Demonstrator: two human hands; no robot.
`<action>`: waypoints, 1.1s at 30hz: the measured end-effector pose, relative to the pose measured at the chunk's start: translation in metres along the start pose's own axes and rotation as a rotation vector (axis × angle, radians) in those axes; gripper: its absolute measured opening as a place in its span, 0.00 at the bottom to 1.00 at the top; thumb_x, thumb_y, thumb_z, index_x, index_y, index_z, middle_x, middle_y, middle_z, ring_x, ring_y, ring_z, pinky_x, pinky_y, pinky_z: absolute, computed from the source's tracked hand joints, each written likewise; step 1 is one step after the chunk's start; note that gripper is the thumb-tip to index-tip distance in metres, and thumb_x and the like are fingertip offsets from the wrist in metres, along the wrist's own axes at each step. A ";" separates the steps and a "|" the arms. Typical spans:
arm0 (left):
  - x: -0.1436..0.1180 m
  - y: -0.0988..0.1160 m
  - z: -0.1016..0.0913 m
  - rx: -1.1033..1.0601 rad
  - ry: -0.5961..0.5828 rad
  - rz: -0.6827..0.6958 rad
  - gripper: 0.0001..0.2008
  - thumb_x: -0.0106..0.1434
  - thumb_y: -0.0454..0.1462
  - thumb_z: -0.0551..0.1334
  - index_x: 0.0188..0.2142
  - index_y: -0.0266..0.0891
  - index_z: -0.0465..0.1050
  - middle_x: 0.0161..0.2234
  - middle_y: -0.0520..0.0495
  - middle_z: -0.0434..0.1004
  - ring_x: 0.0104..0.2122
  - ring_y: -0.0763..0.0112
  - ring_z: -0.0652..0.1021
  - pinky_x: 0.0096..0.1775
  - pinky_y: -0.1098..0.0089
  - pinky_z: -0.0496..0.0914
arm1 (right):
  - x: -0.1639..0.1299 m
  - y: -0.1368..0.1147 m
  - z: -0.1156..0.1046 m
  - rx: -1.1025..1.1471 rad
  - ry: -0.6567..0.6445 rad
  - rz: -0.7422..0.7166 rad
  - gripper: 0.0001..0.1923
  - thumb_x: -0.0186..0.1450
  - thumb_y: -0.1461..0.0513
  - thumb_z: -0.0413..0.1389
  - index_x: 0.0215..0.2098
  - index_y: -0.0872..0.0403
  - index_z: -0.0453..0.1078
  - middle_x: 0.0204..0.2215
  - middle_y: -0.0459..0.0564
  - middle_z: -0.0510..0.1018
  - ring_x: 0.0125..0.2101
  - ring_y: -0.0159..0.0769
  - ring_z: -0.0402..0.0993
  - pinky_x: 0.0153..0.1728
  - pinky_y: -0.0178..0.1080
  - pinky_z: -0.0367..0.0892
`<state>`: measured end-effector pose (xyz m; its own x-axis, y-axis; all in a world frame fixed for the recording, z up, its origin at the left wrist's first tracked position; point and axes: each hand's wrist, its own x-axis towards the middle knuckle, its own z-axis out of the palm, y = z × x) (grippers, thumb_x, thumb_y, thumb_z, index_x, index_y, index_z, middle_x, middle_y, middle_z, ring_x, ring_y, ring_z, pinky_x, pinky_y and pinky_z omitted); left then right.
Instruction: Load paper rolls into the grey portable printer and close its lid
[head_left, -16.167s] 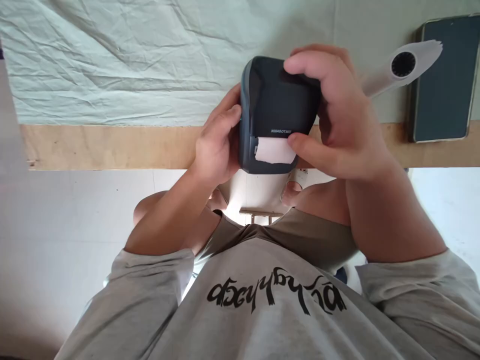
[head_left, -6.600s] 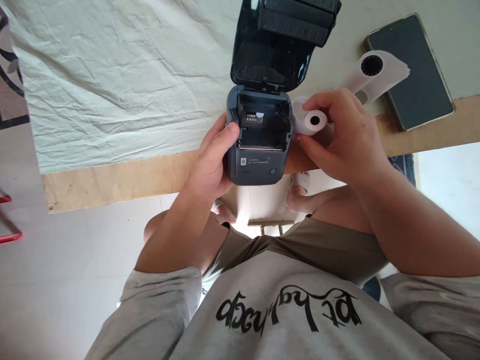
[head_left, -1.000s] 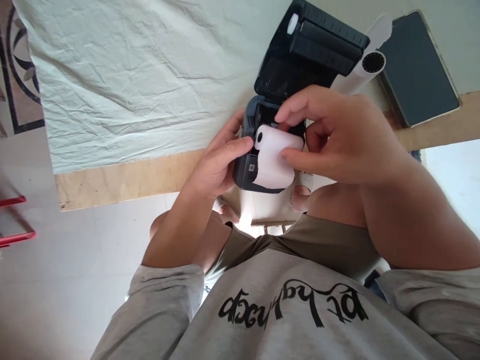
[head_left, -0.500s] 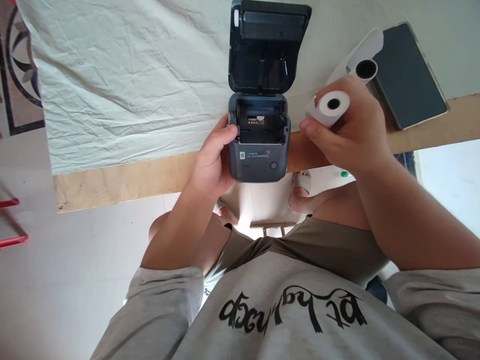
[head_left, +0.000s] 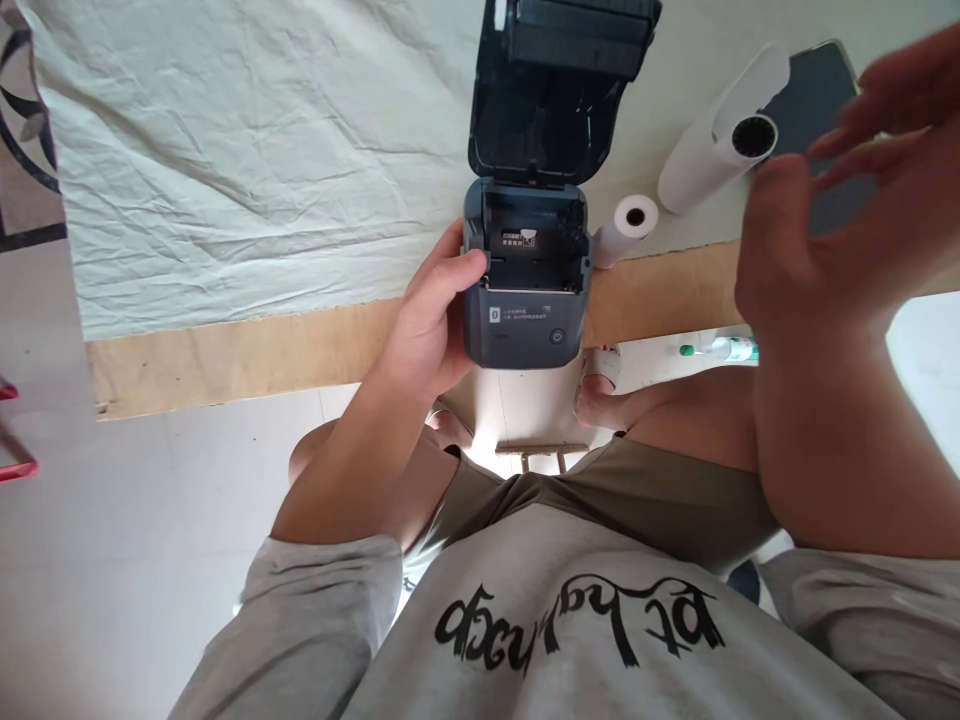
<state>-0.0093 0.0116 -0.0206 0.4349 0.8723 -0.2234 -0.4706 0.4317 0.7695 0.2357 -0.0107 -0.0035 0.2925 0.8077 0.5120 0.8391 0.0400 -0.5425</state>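
Printer [head_left: 517, 345], lid [head_left: 540, 120] raised, was over the near edge of the table [head_left: 247, 352], clasped at left by the left hand [head_left: 435, 310], best held steady; paper roll [head_left: 625, 230] was just right; right hand [head_left: 862, 210], fingers parted, seemingly empty, hung near the phone [head_left: 814, 92].

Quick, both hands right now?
Left hand: closed on the printer, lid up.
Right hand: open, nothing seen in it, partly covering the phone in view.
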 end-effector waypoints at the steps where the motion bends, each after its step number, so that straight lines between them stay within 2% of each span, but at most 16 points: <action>1: 0.000 0.000 0.000 0.005 -0.006 -0.002 0.11 0.63 0.42 0.60 0.44 0.42 0.72 0.39 0.50 0.77 0.37 0.69 0.79 0.38 0.69 0.72 | 0.005 0.003 0.002 -0.046 -0.020 0.016 0.26 0.50 0.62 0.58 0.48 0.55 0.66 0.49 0.59 0.69 0.44 0.40 0.71 0.39 0.44 0.68; 4: 0.000 0.001 0.000 0.050 0.007 -0.005 0.12 0.62 0.44 0.61 0.44 0.44 0.72 0.40 0.50 0.77 0.40 0.66 0.80 0.41 0.67 0.73 | 0.016 0.010 0.012 -0.147 -0.153 0.032 0.31 0.49 0.63 0.60 0.51 0.59 0.64 0.50 0.62 0.69 0.46 0.41 0.71 0.43 0.44 0.70; 6: 0.000 0.001 0.001 0.076 0.026 -0.009 0.12 0.62 0.44 0.61 0.44 0.44 0.72 0.40 0.50 0.77 0.42 0.65 0.80 0.43 0.67 0.73 | 0.019 0.012 0.016 -0.175 -0.214 0.097 0.30 0.51 0.63 0.61 0.52 0.57 0.64 0.47 0.58 0.72 0.42 0.38 0.72 0.45 0.45 0.69; 8: 0.000 0.001 0.002 0.074 0.023 -0.010 0.12 0.62 0.44 0.60 0.44 0.44 0.71 0.40 0.49 0.78 0.43 0.64 0.80 0.44 0.65 0.74 | 0.017 0.011 0.016 -0.159 -0.260 0.129 0.31 0.53 0.63 0.61 0.55 0.53 0.61 0.43 0.53 0.75 0.36 0.35 0.71 0.42 0.43 0.69; 10: 0.000 0.001 0.003 0.054 0.007 -0.008 0.13 0.63 0.43 0.59 0.45 0.44 0.70 0.41 0.48 0.78 0.43 0.63 0.80 0.43 0.64 0.74 | 0.013 0.010 0.013 -0.125 -0.305 0.117 0.31 0.55 0.66 0.59 0.57 0.51 0.60 0.43 0.51 0.75 0.33 0.33 0.70 0.40 0.41 0.68; 13: 0.000 0.001 0.003 0.037 0.004 -0.008 0.13 0.63 0.43 0.59 0.46 0.43 0.70 0.42 0.47 0.79 0.42 0.63 0.80 0.44 0.63 0.75 | 0.007 0.007 0.010 -0.115 -0.370 0.033 0.27 0.53 0.69 0.56 0.51 0.50 0.65 0.42 0.52 0.75 0.37 0.35 0.71 0.42 0.41 0.68; 16: 0.001 0.001 0.002 0.032 0.009 -0.008 0.12 0.62 0.42 0.60 0.45 0.43 0.71 0.42 0.48 0.80 0.41 0.65 0.80 0.45 0.64 0.76 | 0.005 0.007 0.009 -0.149 -0.342 0.014 0.21 0.52 0.63 0.61 0.45 0.51 0.69 0.45 0.56 0.72 0.41 0.38 0.70 0.44 0.43 0.69; 18: 0.001 0.001 0.002 0.029 0.001 0.008 0.12 0.63 0.42 0.59 0.45 0.42 0.71 0.42 0.48 0.80 0.41 0.66 0.80 0.45 0.64 0.76 | 0.005 0.008 0.009 -0.143 -0.305 0.028 0.20 0.53 0.59 0.62 0.44 0.51 0.69 0.45 0.56 0.72 0.40 0.37 0.70 0.43 0.42 0.70; 21: 0.001 0.001 0.002 0.050 -0.022 0.008 0.13 0.64 0.42 0.59 0.47 0.41 0.69 0.44 0.45 0.79 0.43 0.62 0.80 0.46 0.60 0.75 | 0.004 0.012 0.009 -0.037 -0.297 0.052 0.28 0.53 0.63 0.60 0.53 0.50 0.63 0.44 0.51 0.75 0.35 0.32 0.71 0.41 0.40 0.70; 22: 0.001 0.001 0.002 0.061 -0.032 -0.001 0.14 0.64 0.42 0.59 0.48 0.42 0.69 0.46 0.45 0.78 0.45 0.61 0.80 0.46 0.58 0.75 | 0.003 0.013 0.009 -0.009 -0.292 0.047 0.32 0.53 0.65 0.58 0.56 0.50 0.60 0.45 0.51 0.76 0.35 0.32 0.71 0.41 0.40 0.71; 24: 0.000 0.002 0.001 0.074 -0.051 -0.015 0.15 0.64 0.42 0.59 0.50 0.42 0.68 0.47 0.44 0.78 0.47 0.59 0.80 0.47 0.56 0.76 | 0.001 0.013 0.008 -0.004 -0.298 0.017 0.33 0.53 0.68 0.54 0.57 0.51 0.60 0.45 0.51 0.77 0.37 0.34 0.73 0.42 0.40 0.71; 26: -0.001 0.002 0.000 0.062 -0.061 -0.013 0.15 0.64 0.41 0.60 0.50 0.43 0.68 0.45 0.47 0.78 0.45 0.62 0.80 0.45 0.61 0.76 | 0.000 0.011 0.008 -0.062 -0.321 -0.030 0.29 0.53 0.69 0.54 0.54 0.52 0.64 0.46 0.54 0.77 0.43 0.37 0.74 0.46 0.42 0.71; 29: -0.001 0.002 -0.001 0.028 -0.046 -0.011 0.12 0.64 0.40 0.60 0.48 0.44 0.71 0.40 0.51 0.79 0.39 0.70 0.80 0.38 0.69 0.76 | 0.000 0.008 0.009 -0.148 -0.318 -0.007 0.25 0.54 0.63 0.59 0.51 0.52 0.68 0.47 0.56 0.73 0.42 0.39 0.73 0.45 0.44 0.71; 31: -0.001 0.002 -0.001 0.018 -0.037 -0.015 0.11 0.64 0.39 0.60 0.46 0.45 0.73 0.39 0.53 0.79 0.36 0.72 0.80 0.36 0.71 0.75 | 0.000 0.008 0.009 -0.145 -0.290 0.008 0.25 0.53 0.61 0.62 0.50 0.51 0.69 0.46 0.55 0.73 0.40 0.37 0.72 0.43 0.42 0.71; 33: -0.001 0.002 -0.001 0.012 -0.043 -0.011 0.10 0.64 0.39 0.60 0.45 0.44 0.73 0.38 0.54 0.79 0.35 0.72 0.80 0.35 0.71 0.75 | 0.000 0.010 0.009 -0.086 -0.280 -0.013 0.29 0.52 0.64 0.59 0.53 0.49 0.66 0.46 0.53 0.74 0.41 0.37 0.73 0.41 0.40 0.71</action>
<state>-0.0114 0.0114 -0.0198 0.4724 0.8569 -0.2063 -0.4569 0.4382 0.7741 0.2395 -0.0050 -0.0151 0.1538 0.9387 0.3085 0.8810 0.0110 -0.4729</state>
